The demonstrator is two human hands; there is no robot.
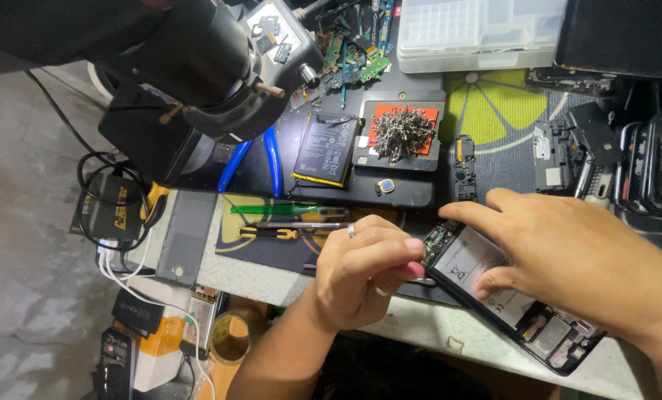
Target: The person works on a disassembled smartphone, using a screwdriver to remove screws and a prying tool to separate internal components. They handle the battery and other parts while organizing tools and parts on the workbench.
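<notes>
At the near edge of a cluttered repair bench, the right hand [568,255] lies spread, steadying an opened black smartphone with white battery [486,278]. The left hand [360,270], fingers pinched together at the phone's top-left corner, seemingly works a small part; whether it grips anything cannot be told, and fine control looks needed.

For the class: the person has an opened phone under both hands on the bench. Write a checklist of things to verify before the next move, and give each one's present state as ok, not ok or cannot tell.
1. Opened phone rests flat on the bench: ok, though its lower end lies close to the table edge.
2. Right hand steadies the phone: ok, fingers press on the white battery.
3. Left hand at the phone's top corner: ok, fingertips pinched there.
4. What the left hand pinches: cannot tell, it is hidden by the fingers.
5. Tools in reach: ok, green tool and screwdriver lie beside the left hand.
6. Loose screws contained: ok, piled on the orange pad.
</notes>
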